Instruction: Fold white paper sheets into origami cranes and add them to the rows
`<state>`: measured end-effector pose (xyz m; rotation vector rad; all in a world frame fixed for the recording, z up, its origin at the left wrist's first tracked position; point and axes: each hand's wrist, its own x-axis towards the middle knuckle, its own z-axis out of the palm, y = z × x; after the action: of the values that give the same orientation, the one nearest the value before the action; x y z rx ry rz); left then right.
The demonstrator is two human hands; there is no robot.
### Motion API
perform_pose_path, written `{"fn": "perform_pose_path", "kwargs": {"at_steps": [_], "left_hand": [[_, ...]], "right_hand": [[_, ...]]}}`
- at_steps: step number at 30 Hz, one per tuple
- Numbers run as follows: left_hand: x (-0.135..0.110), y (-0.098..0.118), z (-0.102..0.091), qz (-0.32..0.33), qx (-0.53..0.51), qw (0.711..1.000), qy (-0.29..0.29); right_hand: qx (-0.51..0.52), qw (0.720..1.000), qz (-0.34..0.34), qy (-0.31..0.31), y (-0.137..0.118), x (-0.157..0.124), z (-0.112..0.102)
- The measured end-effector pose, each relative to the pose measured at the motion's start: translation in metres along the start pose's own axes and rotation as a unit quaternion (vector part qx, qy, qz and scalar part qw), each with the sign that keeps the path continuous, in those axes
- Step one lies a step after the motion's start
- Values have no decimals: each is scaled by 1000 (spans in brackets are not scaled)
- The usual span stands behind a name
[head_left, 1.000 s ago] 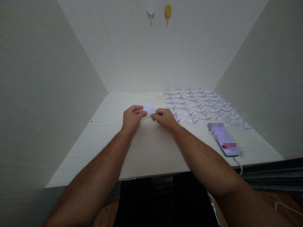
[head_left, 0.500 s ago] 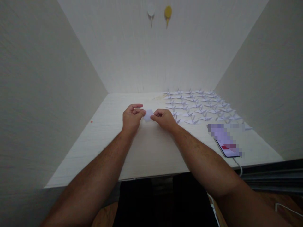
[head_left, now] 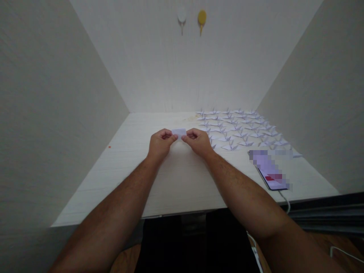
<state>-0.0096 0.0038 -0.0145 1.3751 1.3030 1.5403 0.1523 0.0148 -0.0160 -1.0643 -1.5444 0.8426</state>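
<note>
A small piece of white paper (head_left: 179,132) is held up over the middle of the table, its long edge level at the top. My left hand (head_left: 162,142) pinches its left end between thumb and curled fingers. At the other end, my right hand (head_left: 198,141) grips it the same way. Both thumbs lie on the near side of the paper, close together at its lower edge. Whether the paper has folds in it is too small to tell. Just right of my right hand stand several folded white paper cranes (head_left: 230,146) in rows.
A phone (head_left: 269,170) with a lit screen lies at the right front, a white cable (head_left: 287,203) running from it over the table edge. Walls enclose the white table (head_left: 119,170) on three sides. A white hook (head_left: 181,17) and a yellow hook (head_left: 201,17) hang on the back wall.
The paper has turned from a tilted, angular outline to a level strip. My left fingers, one of them stretched out before, have curled in behind it, and both hands now hold it evenly.
</note>
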Motion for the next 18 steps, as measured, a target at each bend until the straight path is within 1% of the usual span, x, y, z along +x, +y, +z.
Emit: {"fn": "perform_pose_path", "kwargs": {"at_steps": [5, 9, 11, 14, 18], "left_hand": [[-1, 2, -1, 16, 53, 998, -3], [-3, 0, -1, 47, 99, 994, -20], [-3, 0, -1, 61, 117, 991, -19], [-3, 1, -2, 67, 120, 990, -13], [0, 1, -4, 62, 83, 995, -2]], "right_hand": [[-44, 998, -9, 32, 0, 1, -2], [-30, 999, -21, 30, -2, 1, -3], [-25, 999, -20, 29, -4, 1, -3], [-16, 999, -20, 25, -4, 1, -3], [-6, 1000, -21, 16, -2, 1, -2]]}}
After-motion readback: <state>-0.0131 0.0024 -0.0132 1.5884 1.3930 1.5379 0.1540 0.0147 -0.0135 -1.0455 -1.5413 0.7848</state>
